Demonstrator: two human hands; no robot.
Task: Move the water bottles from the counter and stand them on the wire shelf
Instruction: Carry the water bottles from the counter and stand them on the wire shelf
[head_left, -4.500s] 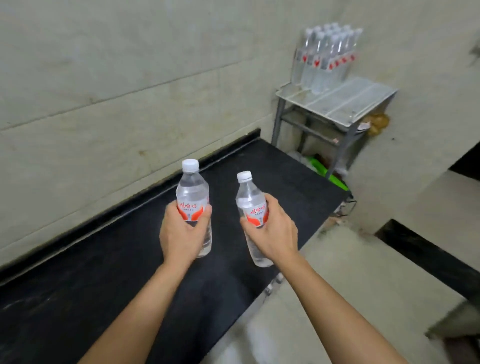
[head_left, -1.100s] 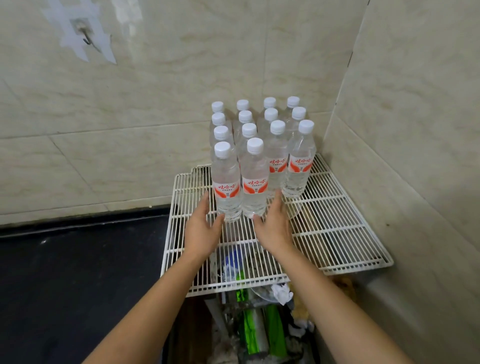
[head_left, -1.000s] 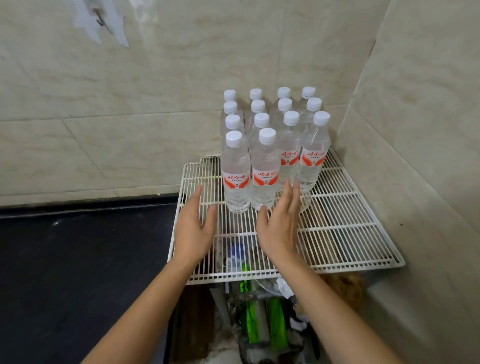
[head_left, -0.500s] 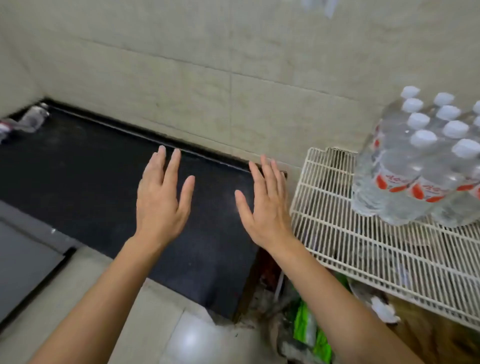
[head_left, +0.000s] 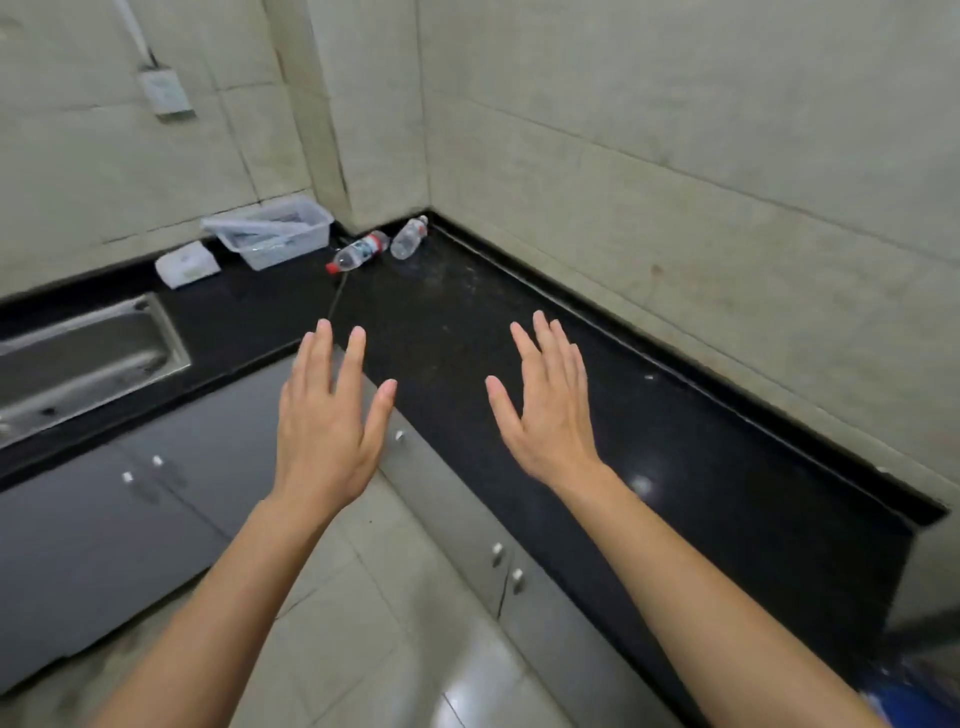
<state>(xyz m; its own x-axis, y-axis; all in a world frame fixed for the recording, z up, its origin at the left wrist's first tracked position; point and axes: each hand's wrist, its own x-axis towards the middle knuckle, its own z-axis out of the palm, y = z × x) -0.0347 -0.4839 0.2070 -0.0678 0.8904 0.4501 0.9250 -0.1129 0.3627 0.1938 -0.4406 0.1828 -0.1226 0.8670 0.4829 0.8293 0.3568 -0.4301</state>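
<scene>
Hands (head_left: 327, 431) (head_left: 550, 421) off shelf; 2 bottles (head_left: 358, 253) (head_left: 409, 238) beside tub (head_left: 283, 252)

Only two bare arms of the person are in view. The left forearm (head_left: 223, 603) comes in from the near left corner and the right forearm (head_left: 717, 608) from the near right. Both are uncovered along all of their visible length, slim, and taper toward the wrist. The left hand (head_left: 324, 436) is bare and seen from the back, with the left thumb (head_left: 382, 410) on its right side. The right hand (head_left: 550, 421) is bare too and also seen from the back, with the right thumb (head_left: 501, 405) on its left side. The fingers (head_left: 317, 358) are long and slender, and the nails that can be made out are short and plain. The upper arms lie outside the view.
</scene>
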